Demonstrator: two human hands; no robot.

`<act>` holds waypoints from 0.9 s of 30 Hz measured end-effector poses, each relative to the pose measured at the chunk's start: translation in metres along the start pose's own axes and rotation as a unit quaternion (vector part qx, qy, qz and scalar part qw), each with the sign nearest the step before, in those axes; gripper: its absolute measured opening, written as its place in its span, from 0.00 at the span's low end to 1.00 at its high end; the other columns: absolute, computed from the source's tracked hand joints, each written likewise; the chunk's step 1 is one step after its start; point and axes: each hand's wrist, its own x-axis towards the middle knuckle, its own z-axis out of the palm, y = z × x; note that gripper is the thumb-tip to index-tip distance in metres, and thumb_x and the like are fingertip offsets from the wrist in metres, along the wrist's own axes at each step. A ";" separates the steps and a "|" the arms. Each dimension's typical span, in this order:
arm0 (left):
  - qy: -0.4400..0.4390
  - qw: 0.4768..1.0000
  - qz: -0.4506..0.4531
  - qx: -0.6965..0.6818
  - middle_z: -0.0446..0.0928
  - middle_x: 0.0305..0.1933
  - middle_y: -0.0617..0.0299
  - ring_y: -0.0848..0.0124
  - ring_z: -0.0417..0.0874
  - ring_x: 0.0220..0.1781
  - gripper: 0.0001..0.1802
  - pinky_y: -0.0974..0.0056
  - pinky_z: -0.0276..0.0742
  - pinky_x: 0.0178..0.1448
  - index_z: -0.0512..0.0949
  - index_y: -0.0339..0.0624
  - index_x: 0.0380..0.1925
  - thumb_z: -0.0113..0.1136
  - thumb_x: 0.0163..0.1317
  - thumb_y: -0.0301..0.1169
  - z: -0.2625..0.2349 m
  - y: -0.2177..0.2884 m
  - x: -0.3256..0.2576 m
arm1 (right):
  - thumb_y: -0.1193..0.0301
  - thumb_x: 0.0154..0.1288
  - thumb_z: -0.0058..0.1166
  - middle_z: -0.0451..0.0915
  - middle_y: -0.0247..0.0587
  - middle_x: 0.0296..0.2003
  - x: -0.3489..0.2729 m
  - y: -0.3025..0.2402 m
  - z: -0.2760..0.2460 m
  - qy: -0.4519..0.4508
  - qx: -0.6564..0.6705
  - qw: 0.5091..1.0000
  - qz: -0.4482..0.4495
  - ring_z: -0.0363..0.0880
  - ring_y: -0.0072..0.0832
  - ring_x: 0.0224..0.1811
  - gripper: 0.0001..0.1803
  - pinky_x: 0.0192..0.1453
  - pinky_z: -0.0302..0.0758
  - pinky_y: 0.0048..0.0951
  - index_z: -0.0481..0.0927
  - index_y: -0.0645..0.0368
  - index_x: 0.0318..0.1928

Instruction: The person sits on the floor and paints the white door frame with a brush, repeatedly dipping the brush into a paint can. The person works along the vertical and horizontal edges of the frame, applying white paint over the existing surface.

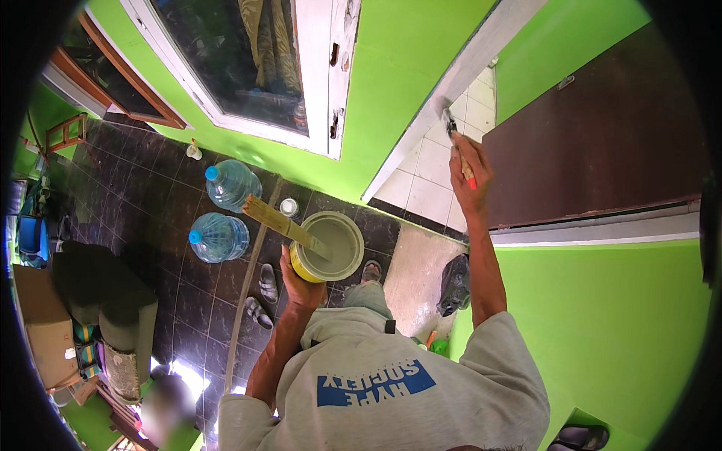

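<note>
Your right hand (470, 177) grips a small paintbrush with a pale wooden handle (459, 146), and its bristles touch the grey-white door frame strip (481, 52) beside the green wall. Your left hand (301, 282) closes around a round yellow paint can (331, 248) full of pale paint, with a flat wooden stir stick (282, 220) resting in it. The strip looks mostly painted near the brush. I think more of it is left to do.

The right hand (470, 177) has open air at nine o'clock, toward the green wall (391, 68); the grey door frame (466, 64) blocks twelve o'clock and the brown door (602, 135) three o'clock. A stir stick (282, 222) juts across the paint bucket (331, 244) at ten o'clock.
</note>
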 end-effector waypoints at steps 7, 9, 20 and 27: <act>0.008 1.000 0.002 0.005 0.81 0.64 0.59 0.61 0.80 0.68 0.34 0.49 0.74 0.73 0.75 0.45 0.67 0.41 0.81 0.60 -0.003 0.000 0.001 | 0.89 0.65 0.62 0.87 0.49 0.51 -0.002 0.009 -0.001 0.002 -0.017 0.999 -0.029 0.88 0.34 0.44 0.24 0.42 0.83 0.29 0.85 0.60 0.61; 0.008 1.000 0.005 0.017 0.81 0.64 0.59 0.61 0.80 0.67 0.34 0.49 0.74 0.73 0.75 0.45 0.67 0.41 0.81 0.60 -0.002 0.000 0.000 | 0.89 0.65 0.61 0.87 0.49 0.51 0.006 0.001 -0.002 0.025 -0.011 0.999 -0.031 0.88 0.34 0.44 0.25 0.42 0.82 0.29 0.85 0.60 0.61; 0.020 1.000 0.001 0.011 0.81 0.64 0.59 0.60 0.80 0.67 0.34 0.49 0.74 0.73 0.75 0.44 0.67 0.40 0.82 0.59 -0.003 0.001 0.000 | 0.86 0.65 0.63 0.87 0.51 0.50 -0.038 0.023 0.020 -0.044 -0.004 0.999 0.033 0.89 0.42 0.46 0.23 0.47 0.85 0.35 0.85 0.58 0.60; 0.024 0.999 0.001 0.025 0.81 0.64 0.58 0.60 0.80 0.67 0.34 0.49 0.75 0.72 0.75 0.44 0.67 0.39 0.82 0.59 0.006 0.003 -0.003 | 0.87 0.65 0.62 0.86 0.51 0.51 -0.018 0.007 0.012 -0.007 0.013 1.000 0.013 0.89 0.39 0.48 0.25 0.48 0.84 0.34 0.85 0.59 0.62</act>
